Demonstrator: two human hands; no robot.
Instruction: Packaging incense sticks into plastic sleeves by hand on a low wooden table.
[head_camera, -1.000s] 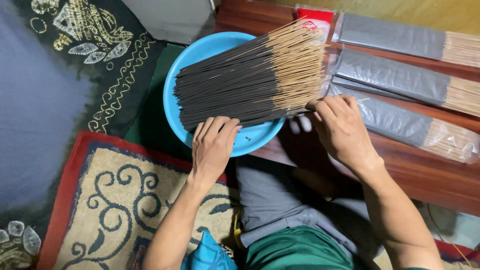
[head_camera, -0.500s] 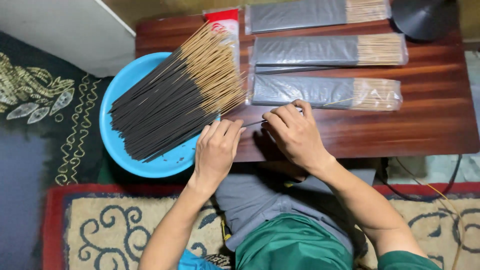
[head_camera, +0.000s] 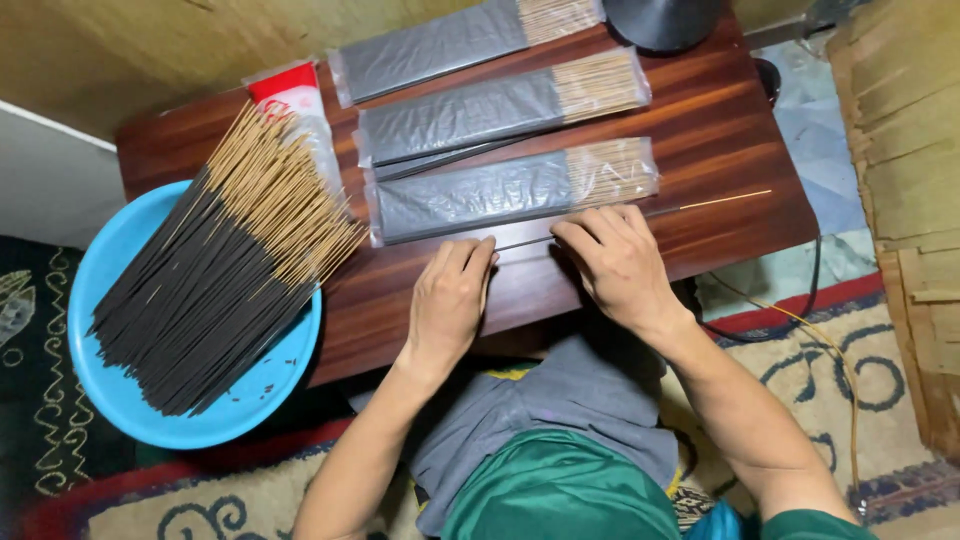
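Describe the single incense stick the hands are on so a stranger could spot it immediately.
On the dark red-brown wooden table, look along the near edge, just below the closest clear plastic packet of black incense sticks. The lone thin black incense stick lies flat there, running from the left hand under the right hand. Unlike its neighbours, it is loose, unwrapped and single.

Black incense sticks (head_camera: 200, 300), blue bowl (head_camera: 120, 400)
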